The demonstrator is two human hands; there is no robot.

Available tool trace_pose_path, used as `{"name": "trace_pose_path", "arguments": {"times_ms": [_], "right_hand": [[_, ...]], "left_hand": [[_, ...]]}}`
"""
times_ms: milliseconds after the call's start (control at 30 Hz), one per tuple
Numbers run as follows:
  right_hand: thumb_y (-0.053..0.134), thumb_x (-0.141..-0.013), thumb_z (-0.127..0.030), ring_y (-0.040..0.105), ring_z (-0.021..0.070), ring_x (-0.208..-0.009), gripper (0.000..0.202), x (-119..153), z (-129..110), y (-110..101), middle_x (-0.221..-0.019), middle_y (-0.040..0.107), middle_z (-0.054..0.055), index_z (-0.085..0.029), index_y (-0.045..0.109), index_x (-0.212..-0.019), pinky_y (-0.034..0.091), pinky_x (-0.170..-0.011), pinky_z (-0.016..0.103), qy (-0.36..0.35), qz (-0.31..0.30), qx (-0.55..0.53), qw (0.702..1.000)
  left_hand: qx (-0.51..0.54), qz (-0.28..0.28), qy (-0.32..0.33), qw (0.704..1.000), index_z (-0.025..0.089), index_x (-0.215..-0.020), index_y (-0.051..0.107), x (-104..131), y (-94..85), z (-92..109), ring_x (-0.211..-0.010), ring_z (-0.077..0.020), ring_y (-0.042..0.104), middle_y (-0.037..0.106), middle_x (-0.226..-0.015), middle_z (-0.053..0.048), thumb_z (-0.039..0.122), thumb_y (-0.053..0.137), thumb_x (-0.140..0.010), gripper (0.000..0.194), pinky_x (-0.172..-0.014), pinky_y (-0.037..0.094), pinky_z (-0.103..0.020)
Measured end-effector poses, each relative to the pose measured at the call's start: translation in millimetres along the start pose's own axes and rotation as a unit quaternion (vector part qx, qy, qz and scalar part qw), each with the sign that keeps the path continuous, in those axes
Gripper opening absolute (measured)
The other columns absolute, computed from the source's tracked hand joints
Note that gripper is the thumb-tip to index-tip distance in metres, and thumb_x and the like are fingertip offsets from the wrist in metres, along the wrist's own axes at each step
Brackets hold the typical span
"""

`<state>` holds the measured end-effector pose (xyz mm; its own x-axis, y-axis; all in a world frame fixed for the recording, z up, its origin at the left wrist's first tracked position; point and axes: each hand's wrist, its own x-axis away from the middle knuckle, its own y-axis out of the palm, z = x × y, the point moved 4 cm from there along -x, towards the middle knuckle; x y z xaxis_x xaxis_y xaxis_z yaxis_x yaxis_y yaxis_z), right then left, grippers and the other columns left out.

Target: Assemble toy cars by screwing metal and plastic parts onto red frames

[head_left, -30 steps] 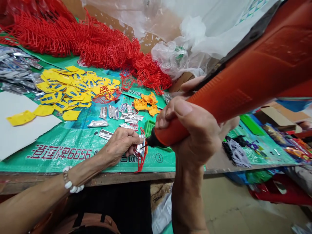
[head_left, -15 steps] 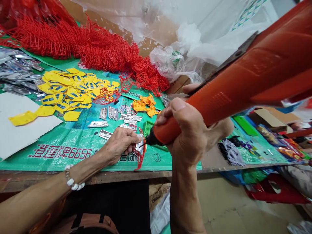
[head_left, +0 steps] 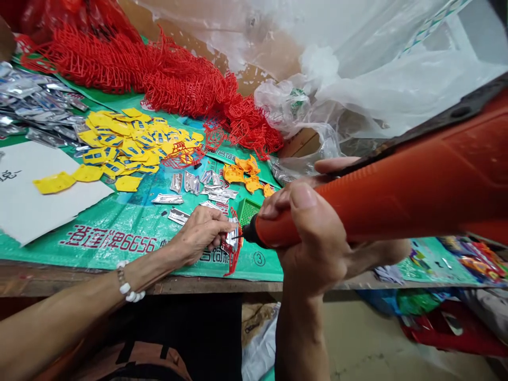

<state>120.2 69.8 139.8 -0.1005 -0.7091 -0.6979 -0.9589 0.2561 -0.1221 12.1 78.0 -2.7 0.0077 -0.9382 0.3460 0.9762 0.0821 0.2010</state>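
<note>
My left hand [head_left: 208, 233] is closed on a silver plastic piece [head_left: 232, 239] set against a red plastic frame [head_left: 237, 256], near the table's front edge. In my right hand [head_left: 313, 227] is a large orange-red electric screwdriver [head_left: 400, 196], fingers wrapped round its front end. Its thin bit [head_left: 239, 236] points left at the silver piece; whether it sits on a screw is too small to tell. Just behind the bit stands a green perforated tray [head_left: 249, 207], partly hidden by the tool. Several loose silver pieces [head_left: 191, 182] lie beyond my left hand.
Yellow panels [head_left: 127, 140] are heaped at the left beside a white sheet [head_left: 47, 201] and a silver pile [head_left: 43, 100]. Red frames [head_left: 178, 79] line the back. Orange parts [head_left: 240, 172] lie behind the tray. Clear plastic bags [head_left: 289, 100] stand at the back right.
The view has shifted slightly, so the table's things appear a little farther right. The screwdriver's body looks tilted lower. Both hands keep their holds, with the bit still at the silver piece.
</note>
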Motion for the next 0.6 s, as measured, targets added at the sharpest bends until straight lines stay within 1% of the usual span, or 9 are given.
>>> {"name": "trace_pose_path", "arguments": {"times_ms": [100,200,267,333,400,467,533,600], "right_hand": [[0.068,-0.078,-0.031,0.063,0.0200,-0.061,0.018,1.7,0.1,2.5,-0.071,0.059,-0.001,-0.028,0.059,-0.093,0.057,-0.067,0.041,-0.006,0.013,-0.010,1.000],[0.071,-0.076,-0.030,0.062,0.0203,-0.058,0.021,-0.1,-0.5,2.8,-0.068,0.059,-0.002,-0.026,0.060,-0.093,0.056,-0.062,0.040,0.012,0.027,-0.009,1.000],[0.071,-0.076,-0.027,0.060,0.0187,-0.054,0.022,-4.5,-0.4,2.7,-0.065,0.058,-0.003,-0.025,0.061,-0.095,0.054,-0.056,0.038,0.038,0.021,-0.020,0.999],[0.068,-0.078,-0.024,0.057,0.0159,-0.049,0.019,-11.0,0.2,0.8,-0.062,0.056,-0.004,-0.024,0.062,-0.095,0.051,-0.050,0.033,0.051,0.025,-0.056,0.997],[0.064,-0.080,-0.021,0.053,0.0129,-0.046,0.012,-18.5,1.9,-4.4,-0.061,0.054,-0.005,-0.023,0.063,-0.092,0.047,-0.044,0.029,0.041,0.053,-0.093,0.993],[0.062,-0.081,-0.018,0.051,0.0109,-0.044,0.010,-25.6,6.7,-9.8,-0.061,0.052,-0.005,-0.021,0.064,-0.090,0.044,-0.042,0.027,0.031,0.064,-0.114,0.991],[0.065,-0.079,-0.019,0.052,0.0108,-0.043,0.012,-31.1,14.5,-14.7,-0.060,0.053,-0.005,-0.020,0.064,-0.092,0.045,-0.041,0.027,0.035,0.053,-0.110,0.992],[0.070,-0.077,-0.023,0.053,0.0110,-0.043,0.021,-34.0,23.9,-19.4,-0.060,0.054,-0.005,-0.019,0.063,-0.096,0.047,-0.042,0.027,0.049,0.036,-0.101,0.993]], "left_hand": [[0.001,-0.002,0.004,1.000,0.018,-0.049,0.051,-0.7,0.7,-0.5,-0.032,-0.0057,0.037,0.046,-0.039,0.004,0.023,0.064,-0.062,0.019,-0.033,0.020,-0.019],[-0.003,-0.006,0.010,1.000,0.018,-0.050,0.052,-1.1,1.2,-0.8,-0.032,-0.0060,0.037,0.047,-0.040,0.004,0.022,0.063,-0.064,0.019,-0.033,0.021,-0.020],[-0.007,-0.007,0.017,1.000,0.018,-0.050,0.053,-1.1,0.8,-0.6,-0.033,-0.0063,0.038,0.047,-0.040,0.004,0.024,0.064,-0.066,0.021,-0.034,0.021,-0.020],[-0.012,-0.011,0.028,0.999,0.017,-0.051,0.054,-0.7,0.3,1.0,-0.034,-0.0065,0.039,0.047,-0.039,0.004,0.026,0.067,-0.068,0.023,-0.035,0.023,-0.021],[-0.013,-0.021,0.039,0.999,0.017,-0.051,0.056,0.3,0.6,4.1,-0.036,-0.0071,0.042,0.048,-0.040,0.004,0.028,0.068,-0.070,0.025,-0.038,0.027,-0.021],[-0.012,-0.036,0.046,0.998,0.016,-0.052,0.057,1.5,1.3,7.5,-0.040,-0.0082,0.046,0.052,-0.043,0.002,0.029,0.069,-0.072,0.026,-0.042,0.031,-0.021],[-0.009,-0.047,0.051,0.998,0.016,-0.052,0.057,3.1,1.4,10.3,-0.042,-0.0086,0.048,0.053,-0.046,0.002,0.029,0.069,-0.073,0.027,-0.044,0.034,-0.022],[-0.009,-0.057,0.054,0.997,0.016,-0.055,0.057,5.1,0.4,12.1,-0.045,-0.0084,0.049,0.054,-0.051,0.002,0.029,0.068,-0.075,0.026,-0.047,0.037,-0.022]]}}
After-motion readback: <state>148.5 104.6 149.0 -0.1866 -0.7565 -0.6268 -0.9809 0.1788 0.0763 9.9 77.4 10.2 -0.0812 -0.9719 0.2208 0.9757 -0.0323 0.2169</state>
